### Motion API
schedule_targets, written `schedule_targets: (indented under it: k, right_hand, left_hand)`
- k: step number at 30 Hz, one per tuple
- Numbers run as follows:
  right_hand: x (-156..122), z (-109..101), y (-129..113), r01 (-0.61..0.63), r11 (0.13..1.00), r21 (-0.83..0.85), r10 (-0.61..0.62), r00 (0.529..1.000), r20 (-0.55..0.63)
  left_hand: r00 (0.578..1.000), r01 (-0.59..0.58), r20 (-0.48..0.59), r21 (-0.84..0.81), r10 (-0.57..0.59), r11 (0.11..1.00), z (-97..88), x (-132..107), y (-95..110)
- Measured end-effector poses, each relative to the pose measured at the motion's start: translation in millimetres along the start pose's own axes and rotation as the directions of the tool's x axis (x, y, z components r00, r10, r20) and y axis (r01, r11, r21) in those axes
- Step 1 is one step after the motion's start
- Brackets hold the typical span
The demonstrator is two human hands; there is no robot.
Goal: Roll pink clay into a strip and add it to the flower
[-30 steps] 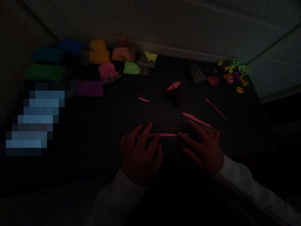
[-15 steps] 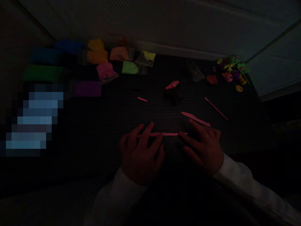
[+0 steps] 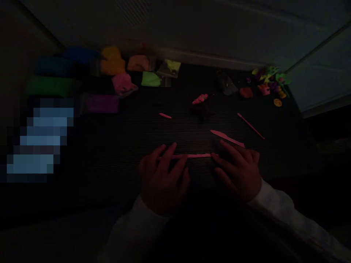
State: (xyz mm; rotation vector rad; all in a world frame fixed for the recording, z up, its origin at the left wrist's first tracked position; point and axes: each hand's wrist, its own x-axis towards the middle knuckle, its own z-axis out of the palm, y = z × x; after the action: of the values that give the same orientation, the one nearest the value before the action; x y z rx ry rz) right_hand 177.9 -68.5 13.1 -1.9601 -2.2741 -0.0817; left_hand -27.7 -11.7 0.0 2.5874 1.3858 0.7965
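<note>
The scene is very dark. A thin pink roll of clay [image 3: 195, 156] lies across the dark table [image 3: 115, 146] between my hands. My left hand [image 3: 163, 179] lies flat with spread fingers over the roll's left end. The outstretched fingers of my right hand [image 3: 238, 170] rest on its right end. Both wrists wear white sleeves. Just beyond my right hand lies a pink plastic knife [image 3: 227, 138].
A pink stick tool [image 3: 251, 125], a small pink clay piece [image 3: 165, 115] and a dark lump topped with pink [image 3: 201, 102] lie further back. Several coloured clay packets [image 3: 115, 73] sit at the back left, small clay figures [image 3: 270, 82] at the back right. A blurred bluish patch [image 3: 41, 142] is at left.
Both hands have shifted only slightly over the pink roll; the roll stays in about the same place.
</note>
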Motion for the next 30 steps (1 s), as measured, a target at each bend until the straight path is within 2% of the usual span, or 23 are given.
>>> schedule_targets:
  k: [5,8,14,19,24,27,30]
  right_hand:
    - [-1.7,1.3,1.9,-0.012,0.999,0.049,0.016,0.998,-0.069]
    - [-2.8,2.5,2.5,-0.027,0.999,0.043,0.031,0.994,-0.105]
    - [-2.0,2.7,4.2,-0.036,0.996,0.076,0.043,0.994,-0.096]
    - [1.8,4.9,7.1,-0.08,0.988,0.133,0.091,0.992,-0.083]
    - [4.3,4.6,4.9,-0.101,0.985,0.139,0.114,0.99,-0.086]
    - [6.6,2.7,10.8,-0.138,0.981,0.135,0.155,0.98,-0.121]
    - [13.5,3.8,24.7,-0.206,0.968,0.146,0.233,0.951,-0.204]
  left_hand:
    - [0.999,0.017,-0.038,-0.04,-0.019,0.999,-6.6,-4.4,-9.1]
    - [0.996,0.065,-0.063,-0.012,-0.066,0.998,-15.1,-11.2,-24.5]
    - [0.989,0.134,-0.074,0.07,-0.129,0.988,-23.4,-19.1,-51.3]
    - [0.992,0.123,-0.03,0.126,-0.12,0.984,-19.9,-14.4,-54.2]
    - [0.991,0.133,0.008,0.113,-0.134,0.985,-18.6,-9.8,-53.5]
    - [0.988,0.147,0.028,0.087,-0.15,0.985,-18.5,-7.9,-53.6]
    - [0.985,0.167,0.027,0.071,-0.17,0.983,-18.3,-6.2,-53.7]
